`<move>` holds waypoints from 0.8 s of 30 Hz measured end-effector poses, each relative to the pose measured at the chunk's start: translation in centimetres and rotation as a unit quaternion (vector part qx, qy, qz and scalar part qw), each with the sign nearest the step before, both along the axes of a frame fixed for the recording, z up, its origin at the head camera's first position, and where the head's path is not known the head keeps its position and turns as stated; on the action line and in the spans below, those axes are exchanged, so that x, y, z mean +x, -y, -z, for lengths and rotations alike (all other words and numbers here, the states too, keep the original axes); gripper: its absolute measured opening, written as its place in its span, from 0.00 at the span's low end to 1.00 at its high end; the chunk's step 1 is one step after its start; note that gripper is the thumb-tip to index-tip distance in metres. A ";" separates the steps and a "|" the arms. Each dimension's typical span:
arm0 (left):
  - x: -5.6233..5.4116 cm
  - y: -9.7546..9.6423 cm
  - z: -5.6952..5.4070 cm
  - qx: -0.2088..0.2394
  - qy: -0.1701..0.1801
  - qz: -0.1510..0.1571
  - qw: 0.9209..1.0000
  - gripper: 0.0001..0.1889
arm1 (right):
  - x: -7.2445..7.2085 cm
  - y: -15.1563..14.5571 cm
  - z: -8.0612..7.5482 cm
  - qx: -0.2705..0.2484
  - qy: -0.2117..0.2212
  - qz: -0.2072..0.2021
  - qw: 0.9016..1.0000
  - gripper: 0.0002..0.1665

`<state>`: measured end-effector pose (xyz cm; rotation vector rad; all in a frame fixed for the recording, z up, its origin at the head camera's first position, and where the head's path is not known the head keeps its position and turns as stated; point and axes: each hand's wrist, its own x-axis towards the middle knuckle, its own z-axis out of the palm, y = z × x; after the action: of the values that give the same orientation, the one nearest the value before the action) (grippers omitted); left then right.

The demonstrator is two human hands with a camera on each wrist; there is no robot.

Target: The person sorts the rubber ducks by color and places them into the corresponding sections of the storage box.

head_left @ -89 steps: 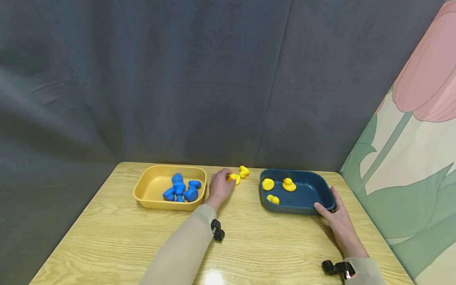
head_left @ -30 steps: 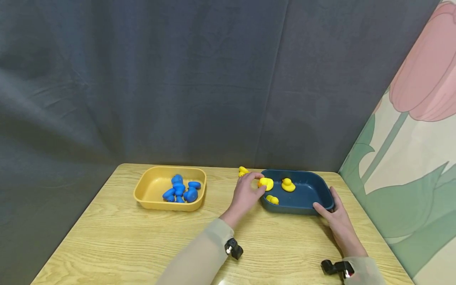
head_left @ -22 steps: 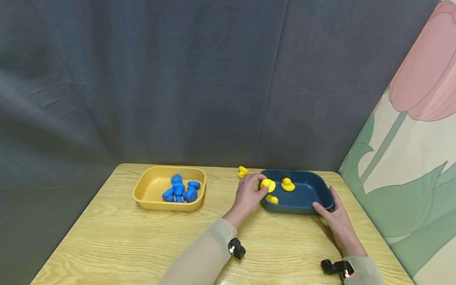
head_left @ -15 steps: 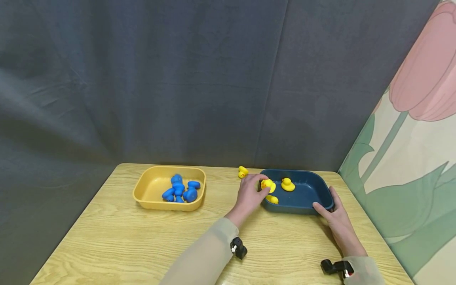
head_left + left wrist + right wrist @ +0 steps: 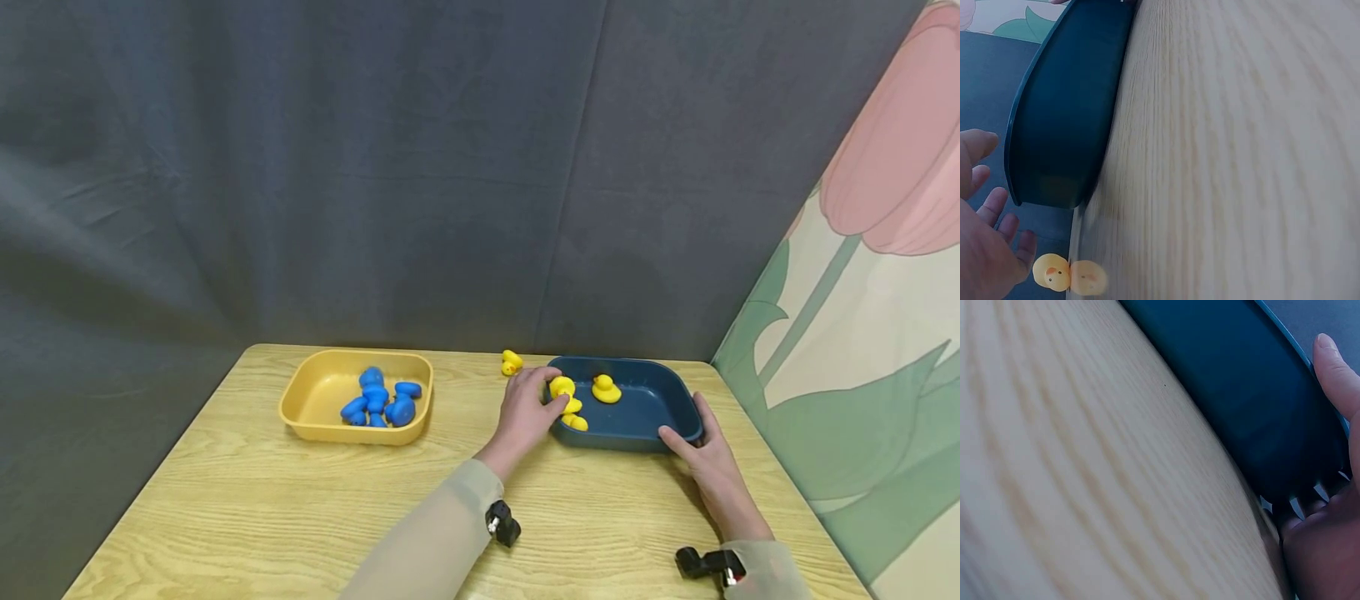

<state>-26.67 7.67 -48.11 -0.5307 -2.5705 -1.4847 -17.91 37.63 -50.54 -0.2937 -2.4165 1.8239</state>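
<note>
My left hand point(image 5: 525, 408) reaches over the left end of a dark blue plastic tray point(image 5: 630, 443), thumb and fingers spread apart. Right at its fingertips, a yellow rubber duck point(image 5: 573, 406) lies among other yellow ducks inside that end. In the left wrist view the fingers are apart with nothing between them. Another yellow duck point(image 5: 607, 389) sits upright farther in. My right hand point(image 5: 712, 467) grips the tray's near right corner, thumb point(image 5: 1333, 369) at the rim and fingers low against the wall.
A yellow tray point(image 5: 300, 423) holding several blue rubber ducks point(image 5: 377, 397) stands at the left. One yellow duck point(image 5: 512, 362) lies on the wooden table point(image 5: 570, 517) between the trays, near the back edge. A dark curtain point(image 5: 420, 183) hangs behind.
My left hand has picked up a yellow duck from the table, carried it right to the dark blue tray and let it go there. My right hand has stayed on the tray.
</note>
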 end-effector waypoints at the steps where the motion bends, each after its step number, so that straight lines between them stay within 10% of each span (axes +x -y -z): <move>1: 0.0 0.1 0.0 -0.001 0.001 0.000 1.000 0.22 | 0.0 0.0 0.0 0.000 0.001 0.001 1.000 0.64; 24: -1.9 3.7 -0.4 0.012 -0.013 -0.018 1.000 0.28 | -0.3 -0.3 0.2 -0.017 0.002 -0.002 1.000 0.63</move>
<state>-28.60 4.01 -47.71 -0.4946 -2.5265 -1.4843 -18.19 37.98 -50.77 -0.2962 -2.3941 1.8689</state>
